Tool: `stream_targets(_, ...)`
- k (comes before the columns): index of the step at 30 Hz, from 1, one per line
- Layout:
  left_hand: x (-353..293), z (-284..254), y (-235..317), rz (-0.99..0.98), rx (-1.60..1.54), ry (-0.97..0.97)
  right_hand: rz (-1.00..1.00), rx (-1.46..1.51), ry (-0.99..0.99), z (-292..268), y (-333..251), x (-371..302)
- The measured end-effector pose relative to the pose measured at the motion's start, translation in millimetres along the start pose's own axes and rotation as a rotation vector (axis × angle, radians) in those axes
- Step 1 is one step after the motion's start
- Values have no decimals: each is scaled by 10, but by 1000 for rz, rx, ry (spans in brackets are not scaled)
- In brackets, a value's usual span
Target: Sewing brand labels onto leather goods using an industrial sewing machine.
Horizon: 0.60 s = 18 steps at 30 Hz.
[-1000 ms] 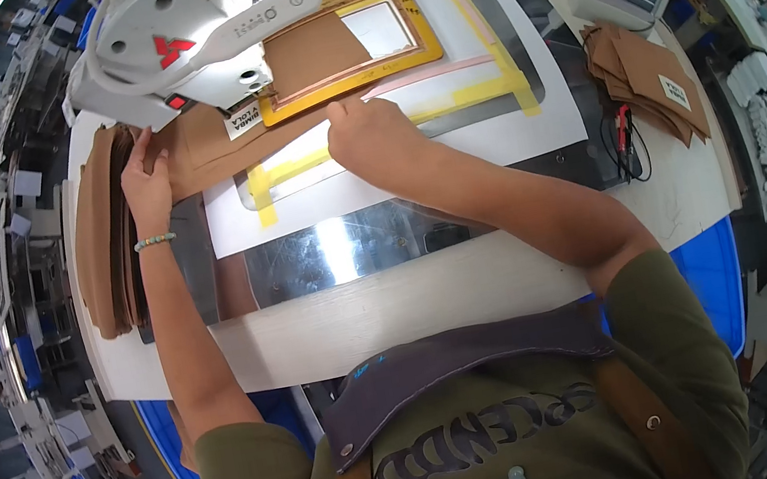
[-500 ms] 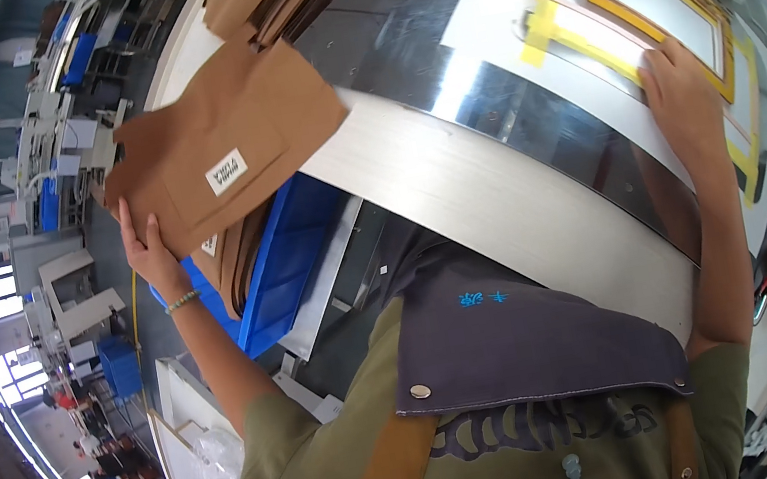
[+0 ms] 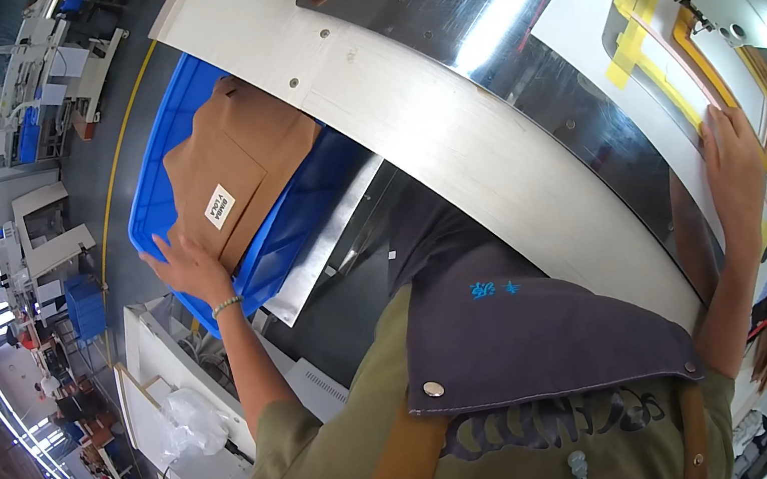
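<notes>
The brown sheet [image 3: 274, 161] is being cradled inside the blue bin [image 3: 155, 205], up and to the right of the left hand [image 3: 191, 272], its long axis being angled away from that hand. This nearer hand is being held spread, nothing visibly clasped. The right hand [image 3: 734, 161] is being rested at the yellow frame [image 3: 707, 67]; whether that is being gripped cannot be told. The sheet's matt, supple-looking surface is being interrupted by a white rectangular label [image 3: 219, 207].
</notes>
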<state>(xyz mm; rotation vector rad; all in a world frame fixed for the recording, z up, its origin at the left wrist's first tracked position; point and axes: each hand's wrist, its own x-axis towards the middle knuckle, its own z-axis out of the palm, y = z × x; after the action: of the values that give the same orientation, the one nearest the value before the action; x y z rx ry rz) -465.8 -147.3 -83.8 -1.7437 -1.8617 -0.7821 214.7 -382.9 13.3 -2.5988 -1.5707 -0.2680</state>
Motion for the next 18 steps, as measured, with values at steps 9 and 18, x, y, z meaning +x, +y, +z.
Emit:
stream_targets(9,422,414,1235,366,33,-370,-56,34,35,-35,-41,22)
stream_targets(18,843,247,1753,323,-80,-363,-131,188,47,-18,245,-217)
